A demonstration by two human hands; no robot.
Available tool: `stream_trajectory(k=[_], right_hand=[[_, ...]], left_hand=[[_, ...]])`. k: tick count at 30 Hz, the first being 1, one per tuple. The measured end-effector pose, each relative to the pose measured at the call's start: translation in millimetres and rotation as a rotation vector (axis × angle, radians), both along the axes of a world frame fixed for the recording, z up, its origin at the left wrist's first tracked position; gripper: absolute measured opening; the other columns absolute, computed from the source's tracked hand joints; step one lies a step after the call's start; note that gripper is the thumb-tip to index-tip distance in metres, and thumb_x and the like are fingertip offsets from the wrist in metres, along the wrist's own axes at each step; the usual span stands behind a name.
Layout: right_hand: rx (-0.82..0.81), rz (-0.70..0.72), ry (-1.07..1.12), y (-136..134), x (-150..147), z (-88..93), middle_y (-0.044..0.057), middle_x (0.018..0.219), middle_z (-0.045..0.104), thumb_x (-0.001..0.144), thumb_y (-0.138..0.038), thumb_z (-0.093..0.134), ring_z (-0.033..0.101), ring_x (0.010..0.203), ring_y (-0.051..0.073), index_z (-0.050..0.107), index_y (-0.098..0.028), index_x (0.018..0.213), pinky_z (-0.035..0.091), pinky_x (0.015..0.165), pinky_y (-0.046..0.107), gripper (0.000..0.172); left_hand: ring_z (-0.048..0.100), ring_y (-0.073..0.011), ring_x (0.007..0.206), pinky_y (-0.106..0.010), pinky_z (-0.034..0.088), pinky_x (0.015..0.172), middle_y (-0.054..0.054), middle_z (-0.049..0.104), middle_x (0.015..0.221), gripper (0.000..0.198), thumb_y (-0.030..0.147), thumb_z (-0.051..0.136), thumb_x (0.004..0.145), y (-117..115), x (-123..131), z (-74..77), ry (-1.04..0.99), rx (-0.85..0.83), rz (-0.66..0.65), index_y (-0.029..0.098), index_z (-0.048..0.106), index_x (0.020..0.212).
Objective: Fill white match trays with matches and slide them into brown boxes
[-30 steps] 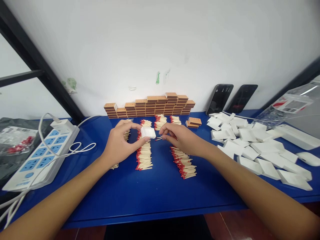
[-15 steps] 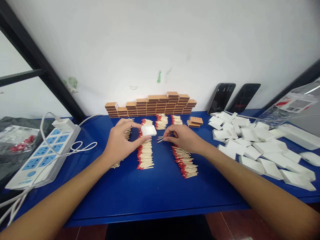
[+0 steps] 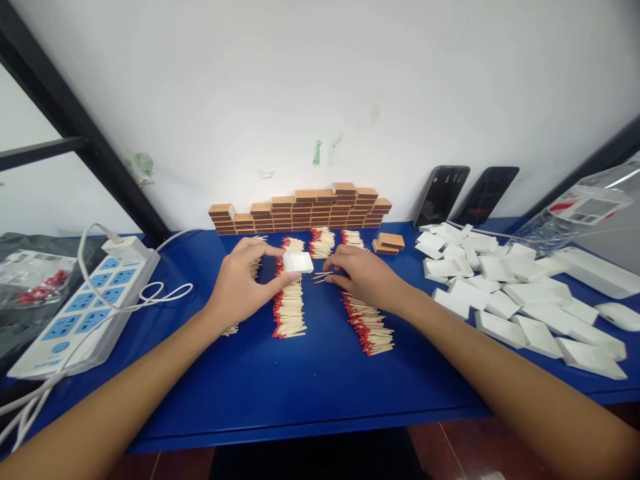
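Note:
My left hand (image 3: 239, 280) pinches a small white matchbox tray (image 3: 301, 263) between thumb and fingers, tilted above a row of red-tipped matches (image 3: 290, 310). To its right, my right hand (image 3: 364, 275) has its fingertips closed round a few loose matches (image 3: 320, 276), held low over the blue tabletop. Beneath and in front of the right hand lies another row of matches (image 3: 371, 325). Smaller match piles (image 3: 323, 242) sit behind the hands. My left hand partly covers one more row of matches at the left.
Stacked matchboxes (image 3: 300, 215) line the wall, with two more boxes (image 3: 389, 243) at their right. Many white trays (image 3: 500, 293) are heaped on the right, before two phones (image 3: 443, 197). A power strip (image 3: 90, 307) with white cables occupies the left. The blue table (image 3: 300, 393) ends at the front.
The white tray has tipped a little in my left hand. My right fingers have shifted slightly on the loose matches. The whole view has drifted a few pixels.

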State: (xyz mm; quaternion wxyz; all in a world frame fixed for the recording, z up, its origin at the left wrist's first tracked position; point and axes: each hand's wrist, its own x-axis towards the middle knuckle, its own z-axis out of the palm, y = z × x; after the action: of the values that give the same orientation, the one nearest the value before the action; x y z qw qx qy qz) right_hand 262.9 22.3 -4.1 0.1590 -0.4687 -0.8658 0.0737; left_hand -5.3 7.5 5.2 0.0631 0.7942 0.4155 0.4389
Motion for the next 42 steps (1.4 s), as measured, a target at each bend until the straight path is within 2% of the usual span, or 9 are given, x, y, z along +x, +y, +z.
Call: stream_trajectory(k=[3,10,18,27,32,35,39,40,42], right_hand=[[-0.010,-0.004,-0.035,-0.3,-2.6,-0.6,0.007,0.098,0.064,0.099,-0.023,0.065,0.060,0.093,0.021,0.070,-0.018,0.094,0.042,0.078,0.032,0.009],[0.012,-0.008,-0.099,-1.6,-1.8,-0.4,0.008,0.102,0.064,0.103,-0.023,0.059,0.060,0.093,0.021,0.065,-0.017,0.096,0.042,0.076,0.032,0.011],[0.231,0.003,0.058,-12.4,2.3,21.2,0.007,0.100,0.063,0.104,-0.024,0.058,0.058,0.090,0.021,0.061,-0.019,0.097,0.041,0.071,0.031,0.009],[0.284,0.089,0.156,-29.6,-25.6,12.0,0.009,0.104,0.065,0.105,-0.022,0.053,0.061,0.094,0.021,0.060,-0.020,0.101,0.049,0.078,0.033,0.009],[0.228,0.136,0.233,-29.4,-18.9,18.8,0.009,0.106,0.066,0.105,-0.026,0.054,0.061,0.096,0.021,0.061,-0.021,0.104,0.049,0.082,0.035,0.008],[0.191,0.105,0.313,-26.8,-10.3,23.4,0.009,0.108,0.066,0.105,-0.031,0.056,0.061,0.096,0.022,0.062,-0.022,0.109,0.048,0.082,0.036,0.012],[-0.011,0.101,0.393,-23.8,-4.3,26.3,0.009,0.115,0.068,0.095,-0.046,0.070,0.061,0.087,0.019,0.060,-0.023,0.128,0.049,0.074,0.034,0.042],[-0.058,0.115,0.397,-23.3,-4.0,26.6,0.007,0.113,0.069,0.093,-0.046,0.072,0.060,0.083,0.018,0.061,-0.023,0.127,0.048,0.072,0.033,0.042],[-0.093,0.133,0.376,-22.5,-4.1,26.6,0.004,0.104,0.070,0.094,-0.042,0.072,0.059,0.077,0.016,0.065,-0.023,0.119,0.046,0.069,0.032,0.033]], left_hand=[[0.066,-0.0238,0.106,-0.039,0.052,0.096,-0.005,0.073,0.107,0.038,0.047,0.088,0.078,0.1,0.2,-0.9,0.014,-0.001,0.000,0.024,0.076,0.104],[0.066,-0.0234,0.104,-0.038,0.054,0.093,-0.006,0.073,0.107,0.037,0.046,0.088,0.079,2.6,-2.9,-0.2,0.085,0.038,0.004,0.022,0.075,0.105],[0.065,-0.0237,0.105,-0.039,0.054,0.094,-0.006,0.074,0.108,0.036,0.043,0.087,0.081,1.8,-1.0,-2.2,0.119,0.041,-0.038,0.022,0.074,0.107],[0.067,-0.0232,0.102,-0.039,0.054,0.093,-0.007,0.072,0.105,0.034,0.038,0.087,0.082,-6.1,7.2,-0.2,0.061,0.015,-0.138,0.021,0.074,0.109],[0.067,-0.0231,0.102,-0.040,0.054,0.093,-0.006,0.072,0.106,0.033,0.039,0.087,0.083,-6.0,7.4,0.1,0.045,0.009,-0.139,0.022,0.074,0.108],[0.067,-0.0233,0.105,-0.041,0.054,0.097,-0.006,0.073,0.108,0.033,0.039,0.087,0.083,-5.7,6.1,-0.3,0.020,-0.003,-0.126,0.024,0.074,0.109],[0.067,-0.0241,0.106,-0.043,0.053,0.099,-0.005,0.074,0.108,0.033,0.041,0.086,0.083,-6.1,5.9,-0.3,-0.009,-0.026,-0.111,0.024,0.074,0.109],[0.067,-0.0243,0.106,-0.043,0.053,0.098,-0.006,0.074,0.108,0.033,0.041,0.086,0.083,-6.4,6.3,0.0,-0.009,-0.033,-0.111,0.024,0.074,0.108],[0.066,-0.0243,0.105,-0.043,0.054,0.097,-0.006,0.073,0.107,0.032,0.042,0.086,0.082,-7.1,7.2,0.7,0.005,-0.045,-0.114,0.024,0.074,0.106]])
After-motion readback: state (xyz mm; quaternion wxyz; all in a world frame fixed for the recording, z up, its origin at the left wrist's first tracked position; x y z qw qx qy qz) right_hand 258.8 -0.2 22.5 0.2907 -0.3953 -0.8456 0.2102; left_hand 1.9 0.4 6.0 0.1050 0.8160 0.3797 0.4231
